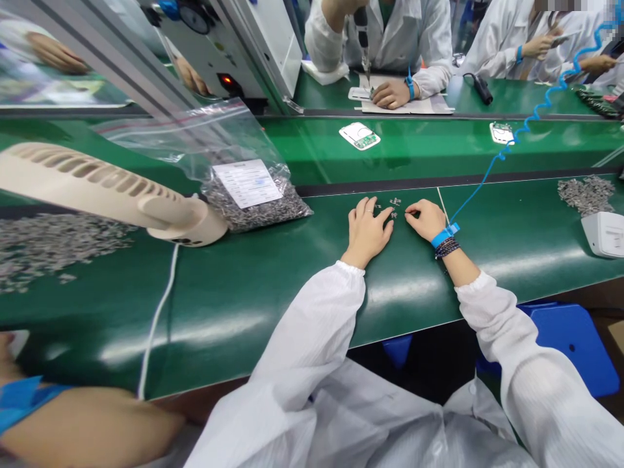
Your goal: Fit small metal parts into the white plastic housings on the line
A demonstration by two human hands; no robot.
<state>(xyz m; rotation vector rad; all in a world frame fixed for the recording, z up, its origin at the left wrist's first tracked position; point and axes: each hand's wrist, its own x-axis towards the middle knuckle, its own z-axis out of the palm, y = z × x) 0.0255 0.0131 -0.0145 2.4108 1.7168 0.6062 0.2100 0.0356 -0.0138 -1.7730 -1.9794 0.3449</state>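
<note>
My left hand (pixel 366 229) lies on the green mat (pixel 292 279) with its fingers spread, beside a few small metal pieces (pixel 395 202). Just right of those pieces, my right hand (pixel 426 220) has its fingers curled together in a pinch; whatever may be between the fingertips is too small to make out. A blue wrist strap (pixel 445 234) with a coiled blue cord is around my right wrist. Farther left sits a clear zip bag (pixel 266 205) full of similar-looking small metal pieces, with a white paper label on it.
A cream fan (pixel 92 185) and a pile of metal pieces (pixel 53 247) stand at left. Another pile (pixel 586 194) and a white box (pixel 604 233) are at right. White cases with green boards (pixel 365 137) rest on the green conveyor (pixel 302 146). Co-workers sit opposite; a person's arm shows lower left.
</note>
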